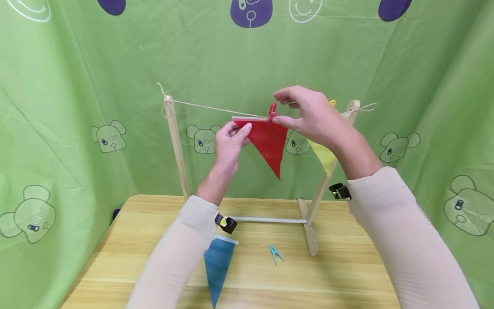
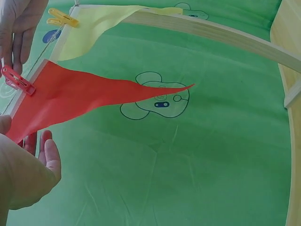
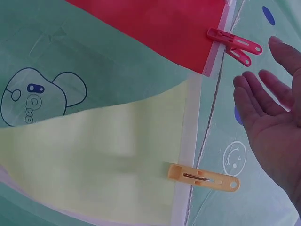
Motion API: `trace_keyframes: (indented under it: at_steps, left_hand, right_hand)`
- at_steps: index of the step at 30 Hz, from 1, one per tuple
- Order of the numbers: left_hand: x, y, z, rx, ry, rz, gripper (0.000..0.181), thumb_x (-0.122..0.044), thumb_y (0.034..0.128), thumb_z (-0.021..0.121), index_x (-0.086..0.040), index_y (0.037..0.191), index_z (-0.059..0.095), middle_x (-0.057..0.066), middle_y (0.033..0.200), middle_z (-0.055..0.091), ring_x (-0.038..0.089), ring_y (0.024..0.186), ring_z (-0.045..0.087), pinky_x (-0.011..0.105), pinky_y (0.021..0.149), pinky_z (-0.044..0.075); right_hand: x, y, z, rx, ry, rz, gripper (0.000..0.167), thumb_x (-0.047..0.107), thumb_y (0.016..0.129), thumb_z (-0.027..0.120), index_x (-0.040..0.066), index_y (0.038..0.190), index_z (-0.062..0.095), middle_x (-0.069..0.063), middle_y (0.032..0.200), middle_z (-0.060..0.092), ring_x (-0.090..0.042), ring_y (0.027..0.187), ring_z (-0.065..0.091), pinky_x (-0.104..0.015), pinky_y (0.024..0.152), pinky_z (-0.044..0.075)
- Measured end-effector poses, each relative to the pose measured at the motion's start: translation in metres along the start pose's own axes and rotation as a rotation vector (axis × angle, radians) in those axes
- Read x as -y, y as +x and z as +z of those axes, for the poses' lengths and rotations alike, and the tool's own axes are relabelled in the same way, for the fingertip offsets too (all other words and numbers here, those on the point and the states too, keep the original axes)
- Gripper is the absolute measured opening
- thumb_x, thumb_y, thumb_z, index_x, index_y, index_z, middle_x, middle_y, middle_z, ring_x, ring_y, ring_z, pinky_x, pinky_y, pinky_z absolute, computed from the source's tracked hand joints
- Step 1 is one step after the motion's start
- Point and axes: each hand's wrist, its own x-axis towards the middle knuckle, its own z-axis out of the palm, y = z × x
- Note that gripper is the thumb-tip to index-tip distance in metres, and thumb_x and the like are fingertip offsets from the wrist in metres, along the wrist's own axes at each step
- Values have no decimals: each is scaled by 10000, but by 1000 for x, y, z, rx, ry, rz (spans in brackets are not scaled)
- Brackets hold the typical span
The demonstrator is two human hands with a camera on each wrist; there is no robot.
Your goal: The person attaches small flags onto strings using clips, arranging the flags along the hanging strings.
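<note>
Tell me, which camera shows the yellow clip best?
The right wrist view: the yellow clip is large and unobstructed, even its metal spring showing. The left wrist view shows it smaller, near the top left corner; the head view shows just its top, the rest behind the right hand.

green cloth walls (image 1: 193, 56) with outlined bear heads (image 1: 111, 137) and purple patches (image 1: 393, 8), behind a pale wood-grain table (image 1: 339, 274)

Left grip (image 1: 229, 148) pinching red pennant (image 1: 270, 143), blue pennant (image 1: 219, 262) (on table (image 1: 339, 266))
</note>
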Motion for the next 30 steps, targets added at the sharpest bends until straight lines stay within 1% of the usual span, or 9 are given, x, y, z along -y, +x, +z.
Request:
trace_keyframes:
  at_steps: [3,4,10,12,16,19,22,25,30]
  left_hand:
    - [1,-3,-4,3,15,8,312,-64,945,740,23,1235,665,127,1099,733,129,904,709,499,1041,548]
    - [2,-4,-6,3,19,10,325,-64,943,742,22,1246,660,139,1127,732,130,914,707,488,1038,551]
    - [5,-10,-14,19,47,38,415,-64,943,740,-1,1336,623,166,1274,701,141,1031,709,272,897,601]
    - [5,-13,-16,28,48,41,430,-65,946,737,-10,1356,619,152,1297,696,154,1074,707,253,899,596]
    - [5,-20,-22,38,38,43,432,-61,947,733,-34,1365,626,113,1310,698,233,1186,692,272,962,585]
    - [6,-24,-28,50,36,54,453,-57,947,728,-26,1383,608,120,1334,687,293,1259,656,278,988,574]
    - [8,-28,-35,53,42,61,472,-57,947,726,-26,1400,595,117,1350,681,277,1262,654,284,1001,569]
    - [10,-32,-41,49,53,54,470,-64,948,725,-45,1400,598,91,1350,684,215,1234,667,312,1033,555]
    - [13,-40,-53,45,79,48,474,-70,951,720,-49,1407,592,91,1371,670,202,1246,655,319,1049,546]
  right_hand:
    - [-1,-7,3,-38,7,-5,627,240,953,760,85,1502,498,-115,1508,542,-366,1361,539,-533,1138,454]
    - [-1,-9,4,-54,6,-12,643,246,953,760,92,1514,485,-109,1523,529,-370,1369,532,-537,1138,453]
    - [-7,-23,14,-191,9,-103,735,192,925,793,101,1558,430,-91,1594,458,-318,1447,461,-520,1165,433]
    - [-9,-28,17,-238,17,-134,766,166,912,804,113,1570,416,-71,1619,430,-279,1485,422,-496,1194,407]
    - [-11,-40,25,-320,29,-186,805,138,893,820,130,1581,403,-41,1640,403,-228,1521,377,-464,1230,364]
    - [-12,-49,31,-384,51,-222,817,100,871,834,118,1573,417,-30,1638,409,-217,1518,382,-440,1234,363]
    - [-14,-59,37,-437,87,-242,827,54,848,844,103,1563,431,-26,1636,413,-218,1518,380,-417,1238,358]
    - [-16,-68,43,-483,119,-259,850,6,809,858,91,1548,449,-34,1627,427,-240,1506,399,-373,1233,363]
    - [-21,-82,56,-523,153,-281,880,-47,756,870,71,1529,464,-73,1606,453,-274,1476,440,-280,1210,372]
